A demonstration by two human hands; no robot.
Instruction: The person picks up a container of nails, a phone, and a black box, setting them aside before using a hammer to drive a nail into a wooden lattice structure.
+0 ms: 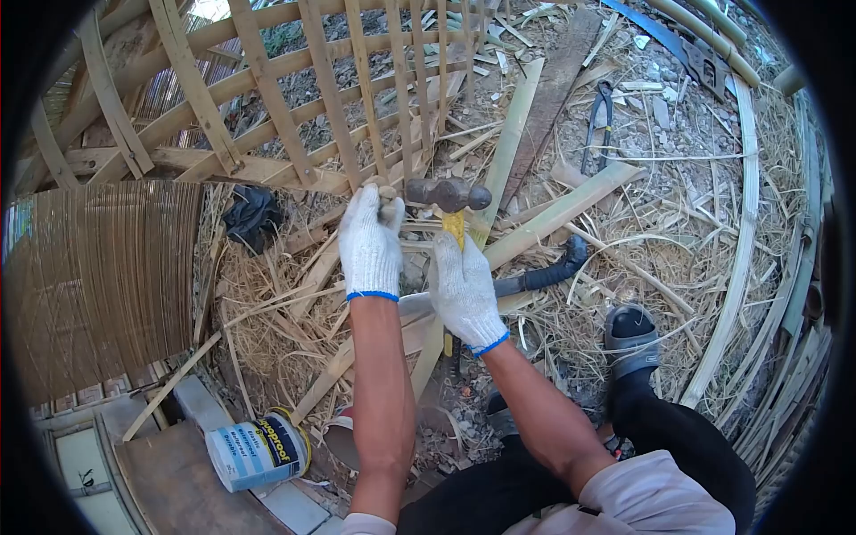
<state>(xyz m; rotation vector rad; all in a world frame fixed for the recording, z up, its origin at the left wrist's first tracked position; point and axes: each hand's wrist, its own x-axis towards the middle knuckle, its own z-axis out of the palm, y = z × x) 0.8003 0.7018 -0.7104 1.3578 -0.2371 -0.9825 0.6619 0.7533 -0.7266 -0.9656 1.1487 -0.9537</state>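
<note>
My right hand [465, 285], in a white knitted glove with a blue cuff, is wrapped round the yellow handle of a ball-peen hammer [450, 193]. The hammer's dark metal head lies just right of my left hand [370, 239], which wears a matching glove. At the lower edge of a wooden slat lattice [294, 169], the left fingers are closed by a slat's end; what they pinch is too small to make out. A blade with a black-wrapped handle [557, 265] lies on the ground, partly hidden behind my right hand.
Pincers [597, 125] and a handsaw [669, 40] lie on the ground ahead to the right. Split bamboo strips [571, 209] and shavings cover the ground. A labelled bucket [259, 452] stands at lower left, below a woven panel [102, 285]. My sandalled foot [633, 343] is at right.
</note>
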